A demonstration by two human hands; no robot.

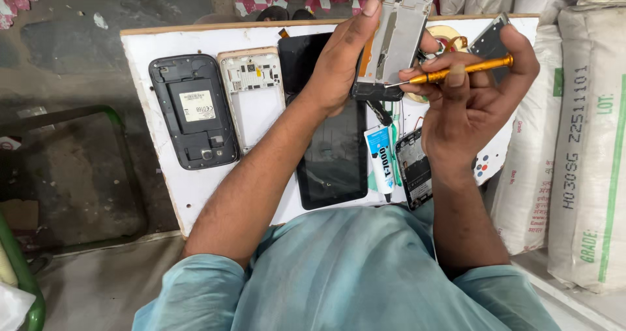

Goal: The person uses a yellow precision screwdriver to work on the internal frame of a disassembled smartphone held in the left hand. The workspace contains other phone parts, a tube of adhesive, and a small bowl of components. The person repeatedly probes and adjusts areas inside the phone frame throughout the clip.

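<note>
White board surface: above its black tablet, left hand steadies silver phone frame; right hand pinches orange screwdriver, tip at frame's lower edge.

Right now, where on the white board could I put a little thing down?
Bare patches: the white board's near-left corner, below the black phone back, and the strip along its left edge. The right side is crowded: tablet, glue tube, a phone part and both hands.

On the white worktop lay a black phone shell, a white phone frame, a dark tablet and a glue tube, beside stacked sacks.
</note>
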